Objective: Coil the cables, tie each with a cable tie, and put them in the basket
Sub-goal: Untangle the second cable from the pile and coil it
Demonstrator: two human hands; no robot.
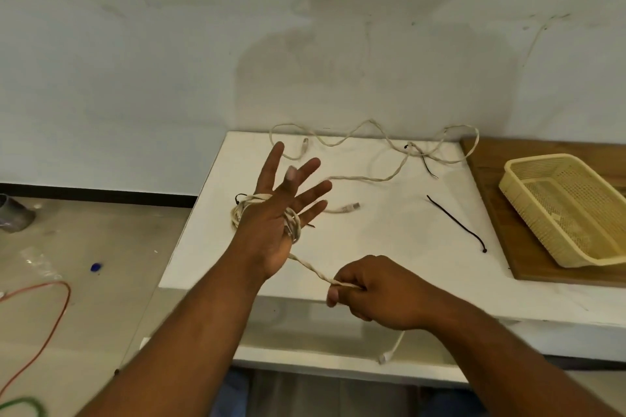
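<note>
While right hand (379, 291) pinches cable (311, 269), left hand (271, 223) spreads

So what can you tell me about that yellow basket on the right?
The basket is pale yellow and looks like plastic. It is rectangular and shallow, with lattice walls and floor and a smooth rim. It sits upright on a wooden board, partly cut off by the picture's edge. Nothing shows inside it, and only the board touches it.

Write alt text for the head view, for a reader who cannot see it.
A spread left hand has a white cable wound round it while the right hand pinches the taut free length. On the white table lie a loose cable and a black cable tie; a cream basket sits on a wooden board.
</note>
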